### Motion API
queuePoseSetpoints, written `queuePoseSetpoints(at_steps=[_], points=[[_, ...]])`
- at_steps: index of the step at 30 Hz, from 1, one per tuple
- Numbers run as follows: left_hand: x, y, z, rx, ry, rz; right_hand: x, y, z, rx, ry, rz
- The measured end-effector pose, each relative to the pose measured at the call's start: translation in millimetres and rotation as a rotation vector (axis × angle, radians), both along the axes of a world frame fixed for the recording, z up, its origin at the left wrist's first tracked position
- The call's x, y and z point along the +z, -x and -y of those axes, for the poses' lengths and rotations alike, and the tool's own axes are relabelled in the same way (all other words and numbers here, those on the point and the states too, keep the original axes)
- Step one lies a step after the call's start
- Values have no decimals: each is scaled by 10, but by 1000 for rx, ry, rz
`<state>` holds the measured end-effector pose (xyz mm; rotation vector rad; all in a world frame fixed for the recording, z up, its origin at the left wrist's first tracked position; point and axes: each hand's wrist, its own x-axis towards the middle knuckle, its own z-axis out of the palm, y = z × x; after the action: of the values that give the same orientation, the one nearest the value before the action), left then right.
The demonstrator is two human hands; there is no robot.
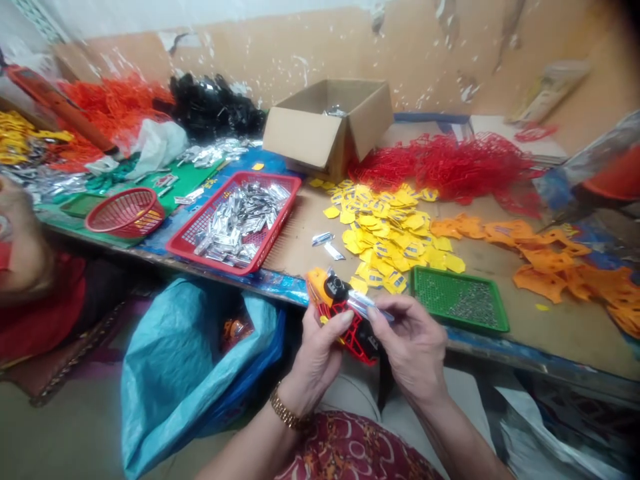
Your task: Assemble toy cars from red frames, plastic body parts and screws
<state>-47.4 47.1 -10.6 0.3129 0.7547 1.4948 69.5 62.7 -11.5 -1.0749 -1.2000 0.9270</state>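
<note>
My left hand [316, 353] is closed around a small toy-like assembly [345, 313] of red lattice plastic with an orange piece and a black part on top. My right hand [413, 343] pinches a thin silvery metal strip [367, 305] against the top of that assembly. Both hands are just below the table's front edge, over my lap. Directly beyond them lie a heap of yellow plastic tags [387, 233] and a green tray [457, 299] holding small metal bits.
A red basket of silver metal pieces [235, 220], a round red basket [125, 212], an open cardboard box [327, 123], red lattice parts [450, 163] and orange plastic pieces [555, 263] lie on the table. A blue bag [185, 373] stands at my left; another person's arm [25, 253] shows at far left.
</note>
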Motion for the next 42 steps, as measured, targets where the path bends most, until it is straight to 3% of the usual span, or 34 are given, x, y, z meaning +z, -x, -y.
queuePoseSetpoints(at_steps=[7, 13, 17, 21, 27, 30, 34, 42], points=[[-16, 52, 15, 20, 20, -52, -10, -8, -60, -31, -36, 23], [-50, 391, 109, 103, 112, -88, -185, -79, -474, -112, -20, 221], [-64, 631, 122, 172, 156, -91, -246, -34, -755, -82, -27, 307], [-85, 756, 99, 204, 155, -87, -245, 58, -875, -7, -45, 397], [-63, 772, 79, 158, 149, -95, -274, 107, -937, 93, -79, 517], [-46, 749, 30, 197, 132, -62, -279, 136, -1009, 144, -156, 629], [-91, 733, -26, 210, 167, -32, -268, 215, -1195, 142, -283, 899], [-191, 755, -12, 140, 188, -68, -212, 267, -1610, 152, -326, 1033]])
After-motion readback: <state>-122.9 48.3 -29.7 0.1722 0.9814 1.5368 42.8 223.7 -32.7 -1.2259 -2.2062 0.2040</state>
